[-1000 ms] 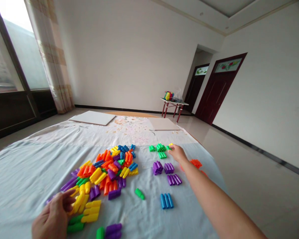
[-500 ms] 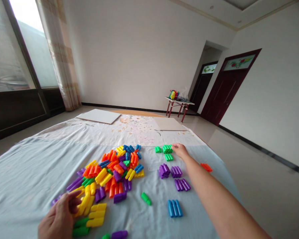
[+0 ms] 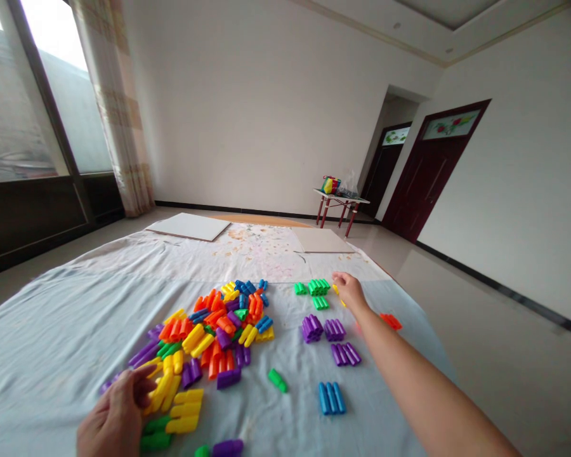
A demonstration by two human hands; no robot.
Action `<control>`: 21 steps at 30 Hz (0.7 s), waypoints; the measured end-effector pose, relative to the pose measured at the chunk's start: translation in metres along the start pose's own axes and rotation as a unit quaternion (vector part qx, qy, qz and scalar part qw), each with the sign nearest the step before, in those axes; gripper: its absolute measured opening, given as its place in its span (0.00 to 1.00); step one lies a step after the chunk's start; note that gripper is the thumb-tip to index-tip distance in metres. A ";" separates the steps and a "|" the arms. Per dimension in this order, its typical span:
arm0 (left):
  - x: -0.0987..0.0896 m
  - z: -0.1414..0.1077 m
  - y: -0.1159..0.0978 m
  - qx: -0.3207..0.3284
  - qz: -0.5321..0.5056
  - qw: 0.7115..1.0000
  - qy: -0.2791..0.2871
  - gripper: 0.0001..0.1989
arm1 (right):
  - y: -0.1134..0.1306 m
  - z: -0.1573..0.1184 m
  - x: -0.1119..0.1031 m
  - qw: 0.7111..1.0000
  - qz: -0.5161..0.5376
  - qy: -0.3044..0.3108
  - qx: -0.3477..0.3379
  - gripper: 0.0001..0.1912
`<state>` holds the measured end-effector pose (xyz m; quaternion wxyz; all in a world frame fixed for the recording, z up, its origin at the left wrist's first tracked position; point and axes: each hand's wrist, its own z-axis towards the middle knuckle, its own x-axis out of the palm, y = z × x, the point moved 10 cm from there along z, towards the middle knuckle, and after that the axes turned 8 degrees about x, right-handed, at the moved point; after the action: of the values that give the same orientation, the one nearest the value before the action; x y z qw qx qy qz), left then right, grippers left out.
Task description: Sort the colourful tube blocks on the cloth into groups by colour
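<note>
A mixed heap of yellow, orange, purple, blue and green plastic pieces (image 3: 223,325) lies on the cloth-covered table. My left hand (image 3: 118,406) is at its lower left edge, with curled fingers against a yellow piece (image 3: 162,388). Further right, green pieces (image 3: 318,287) sit in small groups above purple pieces (image 3: 313,328) and a blue group (image 3: 332,398). My right hand (image 3: 349,291) is just right of the green groups, fingers pinched, and a bit of yellow (image 3: 335,289) shows under it. Orange pieces (image 3: 391,322) lie right of my right forearm. A lone green piece (image 3: 278,380) lies mid-table.
Two flat boards, one white (image 3: 189,226) and one beige (image 3: 323,240), lie at the table's far side. Beyond stands a small table (image 3: 341,198) with a colourful bag (image 3: 330,185). One green and one purple piece (image 3: 227,448) are at the near edge.
My right hand has moved slightly right, away from the green groups, and yellow now shows beneath it. My left hand has barely moved. The view has shifted a little.
</note>
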<state>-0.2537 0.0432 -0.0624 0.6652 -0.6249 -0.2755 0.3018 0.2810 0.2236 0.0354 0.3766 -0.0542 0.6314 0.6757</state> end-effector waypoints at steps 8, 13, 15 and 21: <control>0.009 -0.014 -0.034 0.048 -0.028 0.998 0.008 0.23 | 0.081 -0.128 0.030 0.974 0.093 0.167 -0.118 0.15; 0.010 -0.016 -0.037 0.057 -0.042 0.997 0.014 0.22 | 0.115 -0.235 0.069 0.926 0.029 0.316 -0.203 0.10; 0.010 -0.015 -0.037 0.063 -0.047 0.997 0.016 0.22 | 0.118 -0.263 0.080 0.914 0.005 0.340 -0.223 0.10; 0.011 -0.015 -0.036 0.069 -0.054 0.996 0.020 0.21 | 0.129 -0.313 0.108 0.883 0.016 0.385 -0.267 0.26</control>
<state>-0.2327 0.0403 -0.0281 0.7278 -0.5674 -0.2740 0.2708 0.0038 0.0019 0.0190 0.0640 -0.3985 0.5231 0.7506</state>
